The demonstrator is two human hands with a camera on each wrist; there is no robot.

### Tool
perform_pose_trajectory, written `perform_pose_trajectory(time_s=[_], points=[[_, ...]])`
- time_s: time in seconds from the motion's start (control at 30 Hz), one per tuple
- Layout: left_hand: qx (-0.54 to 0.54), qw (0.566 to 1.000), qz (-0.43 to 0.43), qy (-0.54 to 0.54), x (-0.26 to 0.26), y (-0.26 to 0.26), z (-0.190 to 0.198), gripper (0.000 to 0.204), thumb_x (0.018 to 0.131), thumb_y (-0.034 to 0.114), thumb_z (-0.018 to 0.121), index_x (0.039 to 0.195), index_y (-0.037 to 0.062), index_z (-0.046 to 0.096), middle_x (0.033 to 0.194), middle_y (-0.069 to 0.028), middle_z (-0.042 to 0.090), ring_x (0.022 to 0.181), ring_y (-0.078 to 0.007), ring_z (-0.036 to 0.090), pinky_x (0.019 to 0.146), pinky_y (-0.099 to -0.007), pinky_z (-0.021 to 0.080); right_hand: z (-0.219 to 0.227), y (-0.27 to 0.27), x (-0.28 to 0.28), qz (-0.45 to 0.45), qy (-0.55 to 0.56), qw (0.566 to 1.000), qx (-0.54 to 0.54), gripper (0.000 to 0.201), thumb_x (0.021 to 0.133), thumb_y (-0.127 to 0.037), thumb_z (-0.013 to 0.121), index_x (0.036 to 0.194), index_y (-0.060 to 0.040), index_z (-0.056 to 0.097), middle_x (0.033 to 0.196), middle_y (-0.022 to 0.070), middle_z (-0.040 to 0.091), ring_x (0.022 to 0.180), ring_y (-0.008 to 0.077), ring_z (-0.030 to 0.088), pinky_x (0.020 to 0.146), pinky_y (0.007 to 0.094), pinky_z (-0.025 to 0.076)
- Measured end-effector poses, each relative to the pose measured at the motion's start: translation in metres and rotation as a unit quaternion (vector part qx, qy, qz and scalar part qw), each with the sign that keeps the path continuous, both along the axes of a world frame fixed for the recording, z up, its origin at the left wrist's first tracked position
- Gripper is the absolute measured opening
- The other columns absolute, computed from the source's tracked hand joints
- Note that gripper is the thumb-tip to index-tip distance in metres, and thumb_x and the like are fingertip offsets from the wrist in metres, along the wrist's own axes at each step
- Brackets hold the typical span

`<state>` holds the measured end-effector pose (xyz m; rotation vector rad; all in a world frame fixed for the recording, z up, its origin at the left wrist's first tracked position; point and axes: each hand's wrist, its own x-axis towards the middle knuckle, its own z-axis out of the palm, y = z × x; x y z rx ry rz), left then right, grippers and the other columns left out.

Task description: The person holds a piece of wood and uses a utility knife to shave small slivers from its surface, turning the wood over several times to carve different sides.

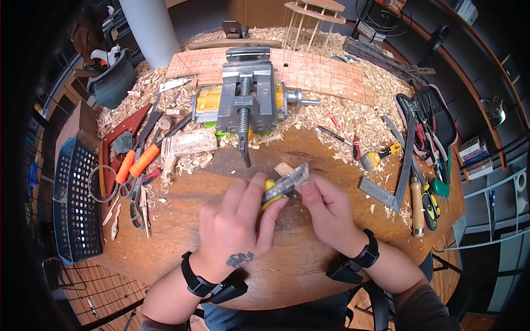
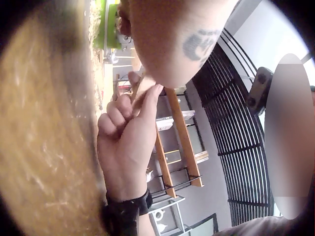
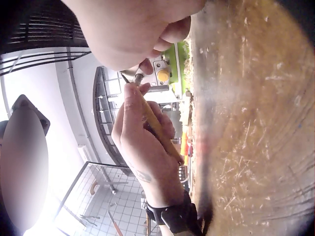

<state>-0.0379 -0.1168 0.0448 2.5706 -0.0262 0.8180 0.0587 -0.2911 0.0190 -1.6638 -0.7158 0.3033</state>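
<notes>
My left hand [image 1: 229, 220] grips a slim tool with a yellow and grey body [image 1: 274, 191], slanting up toward my right hand [image 1: 334, 215]. In the right wrist view the tool's yellow handle [image 3: 165, 141] sticks out below the curled fingers of my left hand [image 3: 147, 147]. A pale piece of wood [image 2: 142, 89] is pinched between thumb and fingers of my right hand [image 2: 129, 140], as the left wrist view shows. Both hands meet above the bench, fingertips close together. Where the tool's tip meets the wood is blurred and partly hidden.
A vise [image 1: 245, 99] stands beyond the hands amid wood shavings [image 1: 309, 118]. At left are orange-handled tools [image 1: 144, 161], scissors [image 1: 132, 199] and a perforated basket [image 1: 62, 204]. At right lie a metal square [image 1: 380, 194], a brush [image 1: 380, 156], a chisel [image 1: 417, 207] and a tool pouch [image 1: 436, 113].
</notes>
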Motion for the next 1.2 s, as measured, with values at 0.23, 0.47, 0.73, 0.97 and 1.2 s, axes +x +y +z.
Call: perform_pose_trajectory(time_s=[0.23,0.47,0.73,0.97,1.2], points=[[-0.049,0.997,-0.051,-0.042,0.009,0.020,-0.007,0.035,0.098,0.022,0.072,0.125,-0.0004,0.064,0.083,-0.0164,0.066,0.060,-0.0270,0.067,0.056,-0.0370,0.053,-0.002,-0.003,0.015,-0.041,0.140,0.987,0.071,0.043,0.115,-0.035,0.044,0.133,-0.0026,0.065,0.085,-0.0056,0.048,0.073,0.0038,0.042,0.065,0.0205,0.035],[-0.571,0.702,-0.111,0.410,0.012,0.019,0.018,0.035,0.107,0.018,0.060,0.132,0.0047,0.039,0.081,-0.0107,0.067,0.056,-0.0168,0.065,0.044,-0.0290,0.050,0.003,-0.004,0.023,-0.051,0.184,0.976,0.108,0.044,0.115,-0.036,0.043,0.139,-0.0031,0.058,0.085,-0.0069,0.046,0.073,0.0023,0.039,0.063,0.0190,0.032],[-0.635,0.681,-0.140,0.338,0.010,0.018,0.015,0.030,0.109,0.013,0.054,0.134,0.0044,0.041,0.090,-0.0144,0.066,0.055,-0.0214,0.066,0.045,-0.0298,0.052,0.003,-0.004,0.025,-0.050,0.161,0.979,0.118,0.043,0.115,-0.035,0.043,0.138,-0.0029,0.060,0.082,-0.0079,0.043,0.072,0.0020,0.037,0.062,0.0191,0.031],[-0.504,0.773,-0.074,0.379,0.006,0.012,0.020,0.025,0.109,0.015,0.055,0.132,0.0037,0.051,0.089,-0.0119,0.071,0.053,-0.0192,0.067,0.046,-0.0301,0.051,0.004,-0.005,0.028,-0.048,0.151,0.980,0.123,0.042,0.115,-0.033,0.044,0.138,-0.0016,0.060,0.078,-0.0088,0.040,0.069,0.0017,0.035,0.060,0.0192,0.029],[-0.296,0.910,-0.060,0.284,0.002,0.011,0.014,0.016,0.099,0.006,0.064,0.114,0.0011,0.062,0.089,-0.0284,0.069,0.085,-0.0489,0.068,0.073,-0.0503,0.054,0.006,-0.005,0.027,-0.035,0.146,0.981,0.126,0.041,0.115,-0.030,0.043,0.139,-0.0005,0.060,0.078,-0.0085,0.039,0.069,0.0019,0.035,0.060,0.0197,0.029]])
